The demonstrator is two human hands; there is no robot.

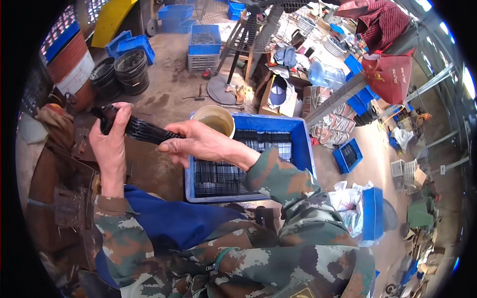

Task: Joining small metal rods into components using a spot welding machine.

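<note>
clearly, black strips, gripped between fingers

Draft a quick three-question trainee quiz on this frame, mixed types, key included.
1. What are the left hand and right hand holding together?
2. True or false: dark pieces lie in rows in the blue crate nearest the right hand.
3. Which is farthest right in the picture? a) black buckets b) clear blue jug c) red bag

Key: 1. a stack of thin black strips; 2. true; 3. c
</note>
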